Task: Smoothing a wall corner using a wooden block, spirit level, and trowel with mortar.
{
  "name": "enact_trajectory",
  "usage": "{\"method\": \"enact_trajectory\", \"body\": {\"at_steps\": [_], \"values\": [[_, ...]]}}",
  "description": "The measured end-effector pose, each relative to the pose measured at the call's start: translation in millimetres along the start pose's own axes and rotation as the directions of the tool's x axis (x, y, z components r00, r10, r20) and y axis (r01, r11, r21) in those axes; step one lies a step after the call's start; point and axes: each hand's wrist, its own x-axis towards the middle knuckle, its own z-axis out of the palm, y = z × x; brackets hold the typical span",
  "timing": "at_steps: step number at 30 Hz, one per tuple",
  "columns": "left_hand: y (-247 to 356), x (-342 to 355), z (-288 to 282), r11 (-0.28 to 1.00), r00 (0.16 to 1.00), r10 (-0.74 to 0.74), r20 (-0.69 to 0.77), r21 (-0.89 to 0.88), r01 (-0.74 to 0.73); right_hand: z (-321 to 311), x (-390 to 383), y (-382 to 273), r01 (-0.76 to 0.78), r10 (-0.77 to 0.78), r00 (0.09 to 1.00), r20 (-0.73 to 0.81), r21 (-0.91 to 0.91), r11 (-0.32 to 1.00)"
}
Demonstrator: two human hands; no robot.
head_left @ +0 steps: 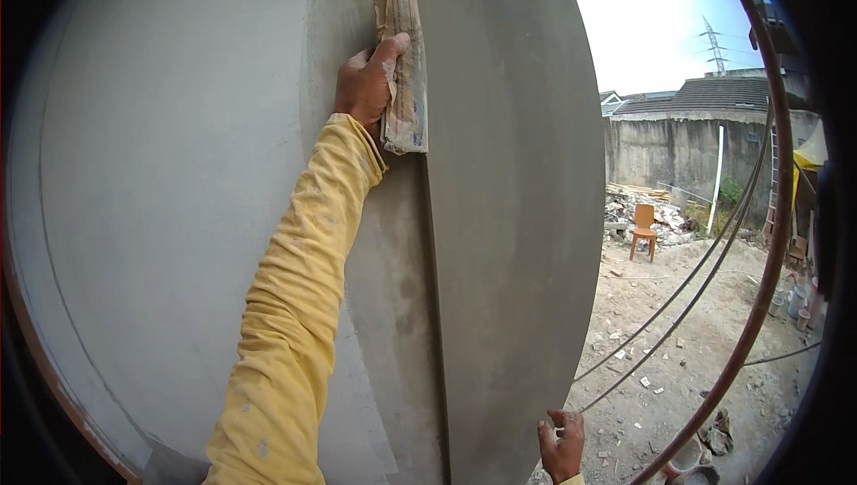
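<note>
My left hand (pixel 364 83), in a yellow sleeve, is closed round a long, worn block wrapped in torn brown paper (pixel 410 83). The block stands nearly upright, pressed to the wall along a vertical step in the plaster (pixel 434 306). Its lower end is crusted with pale, mortar-like material. Low on the right, my right hand (pixel 561 447) is raised beside the wall's outer edge. The fingers there are loosely bent, a gap shows between thumb and forefinger, and nothing is visible in them.
Smooth grey plaster (pixel 178 172) covers the wall, with a darker damp-looking band (pixel 509 217) right of the step. A curved brown pole (pixel 775 244) and hanging cables (pixel 696 293) cross the right side. Beyond lie rubble-strewn ground (pixel 643 351), an orange chair (pixel 644 231) and a boundary wall (pixel 661 153).
</note>
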Motion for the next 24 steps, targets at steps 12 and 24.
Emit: {"method": "enact_trajectory", "body": {"at_steps": [12,24], "values": [[51,99,-17,0.988,0.996,-0.027,0.086,0.152,0.013,-56,-84,91,-0.420,0.431,0.902,0.024,-0.182,0.889],[-49,-129,-14,0.985,0.998,0.001,-0.059,0.170,0.009,-42,-51,80,-0.284,0.290,0.955,0.060,-0.088,0.955]]}}
